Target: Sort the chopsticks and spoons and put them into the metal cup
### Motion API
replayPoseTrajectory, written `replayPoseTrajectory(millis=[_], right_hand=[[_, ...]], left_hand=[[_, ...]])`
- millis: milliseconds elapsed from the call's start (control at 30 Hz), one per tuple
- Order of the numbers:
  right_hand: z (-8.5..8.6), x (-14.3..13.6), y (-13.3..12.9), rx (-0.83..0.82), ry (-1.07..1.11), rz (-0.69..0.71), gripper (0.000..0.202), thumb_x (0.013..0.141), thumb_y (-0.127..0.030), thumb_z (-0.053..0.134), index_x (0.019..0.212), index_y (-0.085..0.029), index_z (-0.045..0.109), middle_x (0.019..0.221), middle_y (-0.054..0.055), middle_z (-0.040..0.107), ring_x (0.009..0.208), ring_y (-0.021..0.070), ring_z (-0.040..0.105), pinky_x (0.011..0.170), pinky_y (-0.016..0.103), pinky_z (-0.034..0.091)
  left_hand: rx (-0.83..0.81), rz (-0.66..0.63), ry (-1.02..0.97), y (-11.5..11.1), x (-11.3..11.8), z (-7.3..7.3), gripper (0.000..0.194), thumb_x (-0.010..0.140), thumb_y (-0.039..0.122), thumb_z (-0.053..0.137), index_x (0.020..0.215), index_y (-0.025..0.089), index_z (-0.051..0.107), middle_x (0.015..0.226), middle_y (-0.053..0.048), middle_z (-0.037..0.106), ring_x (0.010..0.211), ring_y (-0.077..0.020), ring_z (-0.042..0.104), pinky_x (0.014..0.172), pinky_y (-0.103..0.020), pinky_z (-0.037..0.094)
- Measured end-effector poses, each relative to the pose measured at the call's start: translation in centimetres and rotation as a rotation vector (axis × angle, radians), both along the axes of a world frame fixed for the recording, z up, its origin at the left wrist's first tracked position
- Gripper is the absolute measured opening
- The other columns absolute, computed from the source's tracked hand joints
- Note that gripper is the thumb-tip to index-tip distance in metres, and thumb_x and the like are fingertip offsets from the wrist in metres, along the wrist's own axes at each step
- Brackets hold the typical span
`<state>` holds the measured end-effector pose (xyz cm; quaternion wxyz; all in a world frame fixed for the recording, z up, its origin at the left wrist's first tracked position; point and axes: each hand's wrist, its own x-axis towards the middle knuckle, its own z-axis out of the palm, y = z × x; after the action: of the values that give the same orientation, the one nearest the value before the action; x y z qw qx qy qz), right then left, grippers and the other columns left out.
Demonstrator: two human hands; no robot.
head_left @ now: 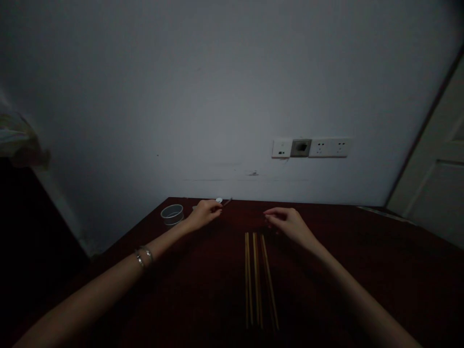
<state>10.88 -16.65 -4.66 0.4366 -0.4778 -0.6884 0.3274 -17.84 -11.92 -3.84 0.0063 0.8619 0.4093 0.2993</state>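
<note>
Near the back of the dark red table, my left hand [205, 214] is closed in a pinch, with a thin dark stick-like thing [227, 201] reaching up and right from its fingertips. A small white round thing [219, 199] shows just behind those fingers. My right hand [289, 225] is held over the table further right, its thumb and fingers curled together; whatever they hold, if anything, is too small to make out. Below and between the hands lie several wooden chopsticks [256, 280], roughly in pairs and pointing away from me.
A round metal tin [172, 214] stands at the back left of the table [203, 280], beside my left forearm. The wall [217, 96] rises at the table's far edge and carries sockets [327, 148]. A door [438, 159] is at the right. The room is dim.
</note>
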Motion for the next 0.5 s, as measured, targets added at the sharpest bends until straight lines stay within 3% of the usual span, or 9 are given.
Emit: replayPoseTrajectory(millis=[100, 233, 500], right_hand=[[1.4, 0.2, -0.7, 0.027, 0.087, -0.001, 0.032, 0.071, -0.034, 0.057, 0.094, -0.012, 0.064, 0.077, 0.007, 0.066, 0.062, 0.0143, 0.060, 0.043, 0.020, 0.045], [3.1, 0.8, -1.3, 0.041, 0.178, -0.020, 0.034, 0.069, -0.035, 0.060, 0.094, -0.012, 0.064, 0.078, 0.008, 0.067, 0.068, 0.0169, 0.062, 0.043, 0.020, 0.048], [3.9, 2.4, -0.7, 0.008, 0.295, -0.058, 0.037, 0.065, -0.034, 0.065, 0.094, -0.012, 0.065, 0.079, 0.009, 0.067, 0.073, 0.0186, 0.063, 0.043, 0.021, 0.050]], left_hand=[[-0.122, 0.019, -0.265, -0.6, 3.7, 1.1, 0.017, 0.074, 0.025, 0.056, 0.081, 0.012, 0.066, 0.072, -0.003, 0.064, 0.063, -0.0117, 0.055, 0.061, -0.022, 0.041], [-0.362, -0.063, -0.475, -1.7, 8.4, 1.6, 0.018, 0.069, 0.027, 0.060, 0.076, 0.011, 0.065, 0.061, 0.000, 0.060, 0.051, -0.0080, 0.049, 0.048, -0.018, 0.037], [-0.624, -0.173, -0.650, -2.9, 14.2, 0.6, 0.019, 0.066, 0.028, 0.065, 0.072, 0.010, 0.063, 0.047, 0.003, 0.051, 0.039, -0.0056, 0.042, 0.037, -0.017, 0.032]])
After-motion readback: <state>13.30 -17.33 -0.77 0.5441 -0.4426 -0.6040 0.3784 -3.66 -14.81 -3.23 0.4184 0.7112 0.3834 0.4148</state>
